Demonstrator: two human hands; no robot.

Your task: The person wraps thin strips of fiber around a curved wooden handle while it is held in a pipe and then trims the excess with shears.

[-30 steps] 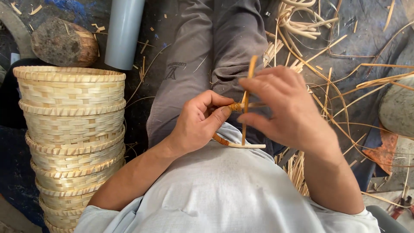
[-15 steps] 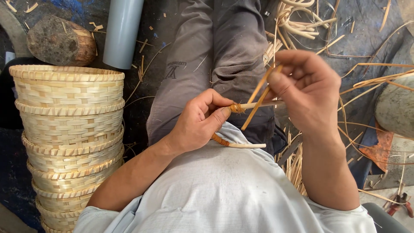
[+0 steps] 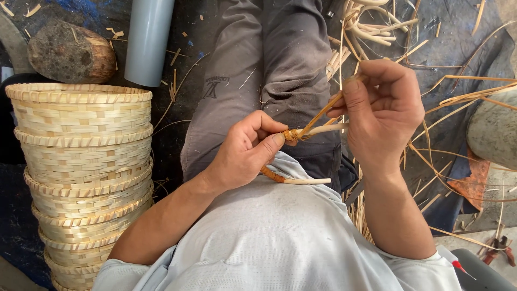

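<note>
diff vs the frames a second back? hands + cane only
The right hand rose up and away to the right, drawing its thin strip from upright to a slant. The left hand kept its pinch on the wrapped cane. Nothing was let go. The basket stack stayed put.

The left hand (image 3: 245,153) pinches a wrapped cane ring (image 3: 291,178) at its orange binding, while the right hand (image 3: 382,110) pulls a thin strip (image 3: 320,116) taut above the lap. A stack of woven baskets (image 3: 83,172) stands beside the person's left arm.
</note>
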